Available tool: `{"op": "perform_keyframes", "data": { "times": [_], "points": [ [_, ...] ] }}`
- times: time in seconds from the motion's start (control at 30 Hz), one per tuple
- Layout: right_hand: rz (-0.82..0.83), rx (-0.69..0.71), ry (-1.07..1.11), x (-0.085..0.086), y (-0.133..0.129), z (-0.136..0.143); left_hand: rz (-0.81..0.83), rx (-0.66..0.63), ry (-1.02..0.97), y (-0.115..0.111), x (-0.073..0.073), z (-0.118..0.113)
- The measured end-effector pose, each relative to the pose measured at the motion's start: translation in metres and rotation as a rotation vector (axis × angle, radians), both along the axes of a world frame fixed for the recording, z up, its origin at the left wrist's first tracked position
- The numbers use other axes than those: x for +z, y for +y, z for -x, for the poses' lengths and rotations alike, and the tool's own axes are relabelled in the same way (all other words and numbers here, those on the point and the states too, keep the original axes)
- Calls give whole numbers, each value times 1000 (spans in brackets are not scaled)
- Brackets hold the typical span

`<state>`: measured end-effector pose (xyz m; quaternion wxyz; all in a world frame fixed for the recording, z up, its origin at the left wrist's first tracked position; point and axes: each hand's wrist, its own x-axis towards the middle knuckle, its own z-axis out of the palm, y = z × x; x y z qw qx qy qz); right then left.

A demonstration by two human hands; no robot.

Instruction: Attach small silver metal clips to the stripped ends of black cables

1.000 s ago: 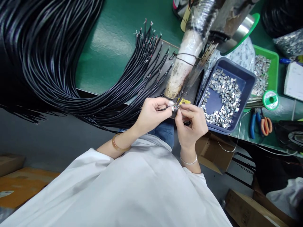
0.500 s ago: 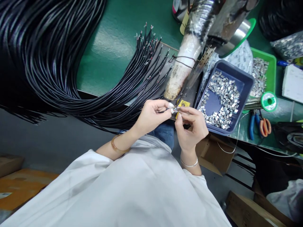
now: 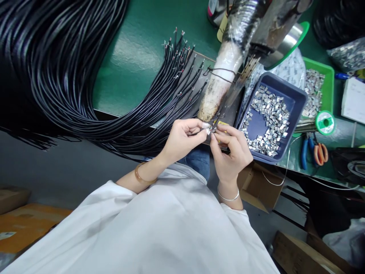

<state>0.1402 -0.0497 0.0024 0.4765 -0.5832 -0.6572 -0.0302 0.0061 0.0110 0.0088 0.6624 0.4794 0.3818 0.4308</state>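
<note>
In the middle of the head view my two hands meet fingertip to fingertip at the bench edge. My left hand (image 3: pixel 185 137) is closed in a pinch on the end of a thin black cable, with white wrapping on its thumb and finger tips. A small silvery metal connector (image 3: pixel 212 129) sits between the fingertips of both hands, partly hidden. From the other side my right hand (image 3: pixel 230 150) pinches it with thumb and forefinger. Just beyond the fingers is the tip of a soldering iron stand, by a yellow piece (image 3: pixel 221 125) partly covered by my hand.
Many black cables (image 3: pixel 114 129) with stripped ends lie across the green bench (image 3: pixel 137 49). A wrapped duct nozzle (image 3: pixel 215 89) hangs close above my hands. Right of them stand a blue tray (image 3: pixel 296 97) of metal connectors, a green tray (image 3: pixel 327 83), a solder spool (image 3: pixel 325 122) and pliers (image 3: pixel 319 154).
My right hand's fingers have shifted slightly at the connector and now cover more of the yellow piece. My left hand keeps its pinch almost in place.
</note>
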Motion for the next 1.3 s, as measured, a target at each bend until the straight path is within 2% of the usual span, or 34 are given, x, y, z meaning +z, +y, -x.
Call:
{"op": "perform_keyframes", "data": {
  "times": [0.23, 0.33, 0.4, 0.47, 0.67, 0.73, 0.83, 0.97, 1.07, 1.13, 1.2, 1.3],
  "points": [
    [21, 32, -26, -1, -4, -6, -74, -56, 64, -4, -11, 3],
    [103, 32, 51, 3, -3, -9, -150, -109, 101, -8, -11, 4],
    [144, 33, 134, 6, -3, -11, -230, -97, 136, -11, -12, 6],
    [160, 29, 241, 7, -4, -11, -379, -34, 180, -14, -13, 7],
    [259, 77, 446, 8, -7, -16, -991, 142, 330, -20, -17, 11],
    [272, 125, 482, 9, -7, -18, -1112, 189, 366, -21, -19, 12],
    [286, 171, 502, 9, -7, -18, -1192, 222, 403, -21, -23, 13],
    [298, 181, 492, 10, -8, -15, -1189, 273, 423, -22, -26, 13],
    [242, 184, 437, 7, -9, -9, -1094, 264, 362, -23, -25, 12],
    [163, 178, 354, 3, -10, -6, -910, 219, 286, -24, -23, 11],
    [77, 151, 262, -3, -11, -4, -646, 153, 215, -24, -21, 11],
    [-40, 8, 225, -8, -12, -5, -284, 78, 111, -24, -19, 9]
  ]
}}
